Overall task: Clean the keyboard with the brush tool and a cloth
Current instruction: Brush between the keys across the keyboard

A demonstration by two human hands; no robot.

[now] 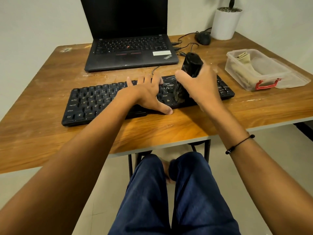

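Note:
A black keyboard lies slanted across the wooden table. My left hand rests flat on its middle, fingers spread, thumb at the front edge. My right hand grips a black brush tool held upright, its bristle end touching the keys on the keyboard's right part. A beige cloth lies folded inside a clear plastic box at the right.
A black laptop stands open behind the keyboard. The clear plastic box with a red clip sits at the right, its lid beside it. A black mouse, cables and a white plant pot stand at the back right.

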